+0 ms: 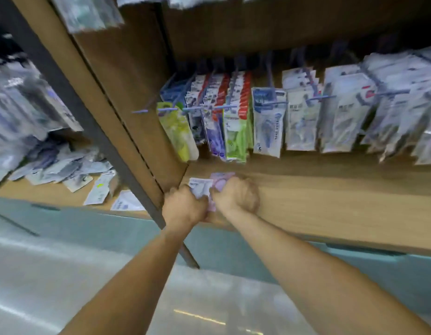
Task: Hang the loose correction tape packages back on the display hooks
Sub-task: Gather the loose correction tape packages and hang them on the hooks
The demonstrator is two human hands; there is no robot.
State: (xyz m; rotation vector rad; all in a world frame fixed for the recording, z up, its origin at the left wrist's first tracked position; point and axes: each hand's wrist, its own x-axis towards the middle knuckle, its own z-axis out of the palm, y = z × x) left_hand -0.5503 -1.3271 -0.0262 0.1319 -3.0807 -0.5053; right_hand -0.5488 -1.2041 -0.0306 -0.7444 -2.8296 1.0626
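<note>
Left hand (pixel 185 204) and right hand (pixel 236 195) meet at the front left corner of the wooden shelf (pixel 330 201), fingers of both curled round a small bunch of purple-and-white correction tape packages (pixel 207 186) held just above the shelf board; how many packages the bunch holds cannot be told through the blur. Above and behind, the blue display hooks (pixel 200 108) carry full rows of hanging packages (pixel 270 124), the leftmost hook tip (pixel 140 111) appearing bare. Judged progress: the bunch is gathered but not yet raised to any hook, so this batch remains to be hung. In the neighbouring bay to the left, a heap of loose packages (pixel 64 168) lies on its shelf, suggesting that much of the task is left.
</note>
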